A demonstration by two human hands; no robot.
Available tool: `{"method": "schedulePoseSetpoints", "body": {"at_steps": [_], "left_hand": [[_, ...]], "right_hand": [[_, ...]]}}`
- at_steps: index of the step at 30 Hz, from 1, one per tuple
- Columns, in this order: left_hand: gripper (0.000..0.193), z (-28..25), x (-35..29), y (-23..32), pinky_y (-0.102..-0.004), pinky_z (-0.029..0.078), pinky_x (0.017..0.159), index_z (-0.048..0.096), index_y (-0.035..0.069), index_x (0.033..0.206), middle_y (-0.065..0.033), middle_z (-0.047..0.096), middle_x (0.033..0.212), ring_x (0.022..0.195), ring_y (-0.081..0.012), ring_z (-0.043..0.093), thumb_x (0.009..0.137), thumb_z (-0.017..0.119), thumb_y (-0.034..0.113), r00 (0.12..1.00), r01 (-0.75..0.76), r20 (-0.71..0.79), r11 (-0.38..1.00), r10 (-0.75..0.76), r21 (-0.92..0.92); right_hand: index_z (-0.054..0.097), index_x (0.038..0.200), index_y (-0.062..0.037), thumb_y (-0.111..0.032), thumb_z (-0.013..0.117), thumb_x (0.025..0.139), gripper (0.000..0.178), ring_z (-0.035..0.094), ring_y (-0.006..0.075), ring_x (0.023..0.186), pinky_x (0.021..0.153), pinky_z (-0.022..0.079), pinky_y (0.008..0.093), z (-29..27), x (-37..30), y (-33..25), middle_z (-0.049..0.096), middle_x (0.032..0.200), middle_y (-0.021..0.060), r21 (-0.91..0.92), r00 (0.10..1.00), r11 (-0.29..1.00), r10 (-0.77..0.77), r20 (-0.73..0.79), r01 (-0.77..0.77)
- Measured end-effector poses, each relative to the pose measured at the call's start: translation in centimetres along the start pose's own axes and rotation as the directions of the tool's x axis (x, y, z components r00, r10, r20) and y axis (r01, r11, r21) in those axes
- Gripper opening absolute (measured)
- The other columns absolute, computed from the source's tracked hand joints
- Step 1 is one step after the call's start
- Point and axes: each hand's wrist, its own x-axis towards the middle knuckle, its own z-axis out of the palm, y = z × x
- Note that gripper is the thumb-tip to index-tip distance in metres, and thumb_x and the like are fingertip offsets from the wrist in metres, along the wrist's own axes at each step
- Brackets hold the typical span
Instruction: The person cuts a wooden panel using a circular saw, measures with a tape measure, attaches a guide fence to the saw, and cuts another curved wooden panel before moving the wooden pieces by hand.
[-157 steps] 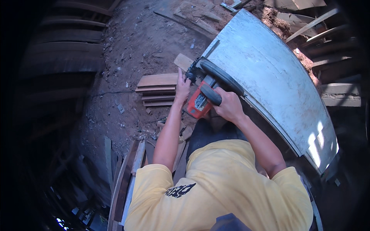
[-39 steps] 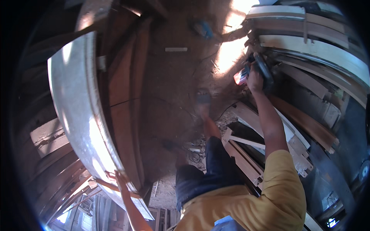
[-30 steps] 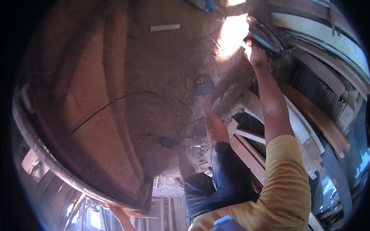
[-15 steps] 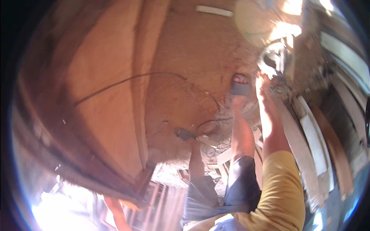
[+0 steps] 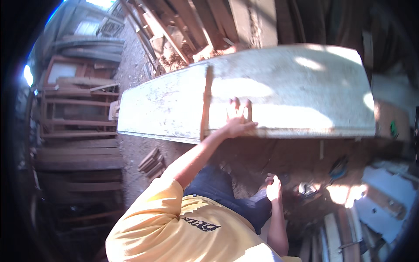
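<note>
My left hand [image 5: 239, 124] rests with fingers spread on a long white, worn board surface [image 5: 297, 98], near its front edge. Just left of that hand, a narrow brown wooden strip [image 5: 207, 102] lies across the surface. Lower down, my right hand [image 5: 274, 187] hangs beside my dark-clad leg, its fingers loosely curled but apart, nothing visible in it. To its right, on the brown floor, is a small silver power tool [image 5: 307, 188], whose exact kind is too blurred to tell.
Stacked wooden frames and planks [image 5: 80, 126] stand on the left. Timber pieces [image 5: 192, 24] lean behind the board. Short wood offcuts [image 5: 151, 162] lie on the ground. At the lower right are a pale panel [image 5: 386, 198] and several planks [image 5: 334, 236].
My right hand has let go of the silver tool, which is now on the floor. My left hand has come onto the white board. The view has swung to show the board's top.
</note>
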Motion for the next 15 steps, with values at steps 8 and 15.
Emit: {"method": "schedulePoseSetpoints", "body": {"at_steps": [8,15], "left_hand": [[0.068,-7.2,-14.0,-19.8,-0.0539,0.023,0.121,0.045,0.013,0.154,-0.0212,0.036,0.155,0.146,-0.0426,0.029,0.093,0.073,0.027,0.777,-0.16,-0.613,0.898,-0.142,-0.411],[0.081,-5.1,-20.4,-53.0,-0.0567,0.032,0.111,0.026,0.009,0.158,-0.0219,0.05,0.137,0.133,-0.0386,0.042,0.094,0.068,0.036,-0.096,0.334,-0.192,0.15,-0.977,-0.931]], "right_hand": [[0.064,0.127,0.0018,-0.014,0.068,0.097,0.033,0.072,0.024,0.09,0.082,0.058,0.0361,10.5,3.8,-28.9,0.068,0.114,0.0175,-0.054,0.962,0.963,-0.267,-0.065,0.264],[0.039,0.154,0.0005,-0.049,0.07,0.094,0.083,0.048,0.0395,0.137,0.112,0.042,0.0488,21.9,11.6,-37.3,0.042,0.145,0.0249,-0.398,0.99,0.909,0.082,-0.117,-0.122]]}}
